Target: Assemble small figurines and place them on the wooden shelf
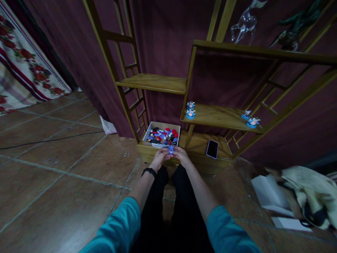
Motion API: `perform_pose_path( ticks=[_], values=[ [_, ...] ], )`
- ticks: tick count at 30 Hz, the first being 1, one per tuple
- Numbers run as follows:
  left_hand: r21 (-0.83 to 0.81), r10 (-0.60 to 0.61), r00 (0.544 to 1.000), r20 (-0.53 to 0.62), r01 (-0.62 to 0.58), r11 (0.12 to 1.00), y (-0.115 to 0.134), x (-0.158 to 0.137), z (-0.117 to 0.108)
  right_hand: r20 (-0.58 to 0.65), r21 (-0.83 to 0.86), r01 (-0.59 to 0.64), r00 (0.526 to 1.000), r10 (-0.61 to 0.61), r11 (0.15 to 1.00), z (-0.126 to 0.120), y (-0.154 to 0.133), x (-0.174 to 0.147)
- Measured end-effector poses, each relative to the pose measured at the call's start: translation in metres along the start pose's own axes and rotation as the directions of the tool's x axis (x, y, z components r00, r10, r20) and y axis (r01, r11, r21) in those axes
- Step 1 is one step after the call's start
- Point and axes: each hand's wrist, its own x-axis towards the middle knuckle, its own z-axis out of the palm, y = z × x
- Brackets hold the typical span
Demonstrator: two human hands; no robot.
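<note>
Purple figurine [171, 150] (x1) grasped btwn L hand [161, 156] & R hand [180, 154], just by near side of 1 box [166, 125] w/ mixed pieces [162, 136], too jumbled to count. Shelf [218, 115]: 4 blue-based figurines [190, 114], 2 at L end, 2 nr R end. 1 phone [212, 149], screen dark, on cabinet top [198, 147] below.

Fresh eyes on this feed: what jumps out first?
Probably the shallow box heaped with red, purple and black pieces, on the bottom shelf at left. Next, the small purple figurine held between the left hand and right hand. Then the transparent animal figure on the upper-right shelf.
</note>
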Motion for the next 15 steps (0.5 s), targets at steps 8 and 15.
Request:
perform_pose_path(
  ticks=[8, 15],
  values=[
    [0.034, -0.019, 0.999, 0.046, 0.017, 0.999, 0.0021, 0.0001, 0.0008, -0.014, -0.012, 0.013, 1.000, -0.013, 1.000, 0.0003, -0.0015, 0.0002],
    [0.061, 0.002, 0.998, 0.068, -0.006, 0.998, -0.0002, 0.0037, -0.0009, -0.019, -0.021, -0.004, 1.000, 0.004, 1.000, 0.0005, -0.0029, -0.0005]
  ],
)
